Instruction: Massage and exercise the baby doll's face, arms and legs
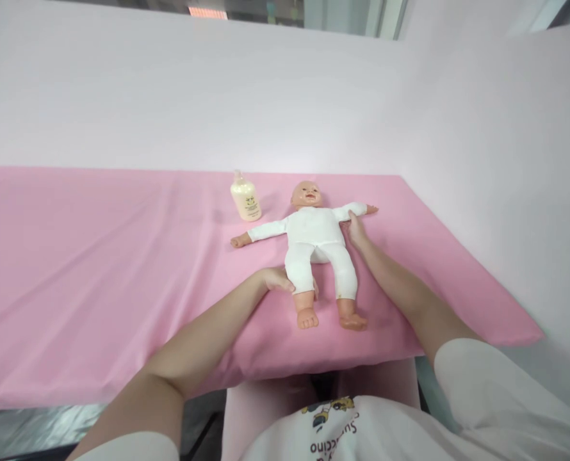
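Observation:
A baby doll (314, 237) in a white bodysuit lies face up on the pink sheet (97, 269), arms spread and feet toward me. My left hand (279, 280) is wrapped around the doll's lower leg on the left side. My right hand (356, 230) rests against the doll's side, under its outstretched arm on the right; its fingers are partly hidden against the doll. A cream pump bottle (245, 198) stands upright just left of the doll's head, apart from both hands.
The pink sheet covers a long table that runs far to the left. A white backdrop (481, 160) rises behind and along the right side. The table's near edge is just below the doll's feet.

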Motion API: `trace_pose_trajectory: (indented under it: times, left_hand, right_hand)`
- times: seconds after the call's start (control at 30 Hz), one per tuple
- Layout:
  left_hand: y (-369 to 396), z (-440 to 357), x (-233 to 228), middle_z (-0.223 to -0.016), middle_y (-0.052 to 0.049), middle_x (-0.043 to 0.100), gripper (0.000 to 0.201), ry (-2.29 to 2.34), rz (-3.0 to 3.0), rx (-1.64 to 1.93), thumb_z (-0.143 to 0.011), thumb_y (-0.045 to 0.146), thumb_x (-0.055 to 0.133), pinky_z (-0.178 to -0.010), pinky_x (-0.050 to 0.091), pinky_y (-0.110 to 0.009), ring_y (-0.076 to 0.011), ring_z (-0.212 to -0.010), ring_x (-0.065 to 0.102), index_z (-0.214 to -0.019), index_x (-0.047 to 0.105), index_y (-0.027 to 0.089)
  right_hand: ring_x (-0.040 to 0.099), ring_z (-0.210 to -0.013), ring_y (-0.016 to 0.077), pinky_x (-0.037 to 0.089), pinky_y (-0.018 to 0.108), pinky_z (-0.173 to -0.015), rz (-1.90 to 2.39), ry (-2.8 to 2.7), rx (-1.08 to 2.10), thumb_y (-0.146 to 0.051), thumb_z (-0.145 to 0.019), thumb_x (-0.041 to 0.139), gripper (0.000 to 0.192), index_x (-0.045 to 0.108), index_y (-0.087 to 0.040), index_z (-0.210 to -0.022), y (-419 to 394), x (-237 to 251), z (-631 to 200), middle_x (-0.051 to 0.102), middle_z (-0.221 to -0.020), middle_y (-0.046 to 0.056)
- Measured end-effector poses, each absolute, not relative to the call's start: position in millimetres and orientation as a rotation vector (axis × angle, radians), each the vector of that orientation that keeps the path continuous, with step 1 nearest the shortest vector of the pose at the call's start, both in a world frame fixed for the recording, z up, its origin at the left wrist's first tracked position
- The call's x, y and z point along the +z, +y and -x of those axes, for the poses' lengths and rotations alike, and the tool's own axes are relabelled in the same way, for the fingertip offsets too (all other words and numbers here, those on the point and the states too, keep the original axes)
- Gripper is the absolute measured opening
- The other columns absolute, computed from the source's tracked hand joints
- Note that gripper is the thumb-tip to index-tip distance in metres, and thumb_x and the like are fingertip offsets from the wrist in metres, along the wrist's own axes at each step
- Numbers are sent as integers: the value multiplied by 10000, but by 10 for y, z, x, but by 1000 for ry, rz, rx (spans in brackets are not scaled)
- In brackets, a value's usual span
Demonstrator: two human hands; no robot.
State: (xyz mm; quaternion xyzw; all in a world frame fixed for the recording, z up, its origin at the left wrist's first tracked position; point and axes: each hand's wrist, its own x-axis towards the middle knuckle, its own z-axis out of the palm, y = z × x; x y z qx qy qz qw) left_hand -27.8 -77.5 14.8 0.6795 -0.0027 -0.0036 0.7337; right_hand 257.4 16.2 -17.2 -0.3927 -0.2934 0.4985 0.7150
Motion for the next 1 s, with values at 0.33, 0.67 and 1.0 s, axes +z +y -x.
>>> trace_pose_trajectory:
  times: [0.33, 0.67, 1.0]
  left_hand:
    - [-882, 290, 289, -976, -144, 753, 734, 191, -1505, 39, -593, 694, 863, -883, 616, -434, -389, -1001, 735, -1038, 736, 125]
    - [-905, 280, 305, -902, -120, 721, 763, 212, -1461, 25, -593, 656, 891, -902, 608, -452, -383, -1011, 730, -1078, 711, 95]
    - [-814, 323, 177, -962, -107, 775, 599, 125, -1412, -3, -665, 510, 919, -1043, 573, -444, -329, -1114, 735, -1102, 724, 149]
  right_hand:
    - [719, -813, 242, 611, 396, -856, 965, -654, 1076, -337, -887, 609, 109, 657, -242, -866, 92, -72, -2517, 727, -741, 11]
    - [727, -829, 214, 629, 359, -827, 956, -698, 1077, -375, -894, 593, 155, 656, -239, -933, 102, -89, -2521, 740, -779, -10]
    - [719, -760, 201, 631, 366, -819, 958, -713, 1076, -373, -932, 581, 149, 640, -237, -917, 91, -84, -2521, 730, -755, -21]
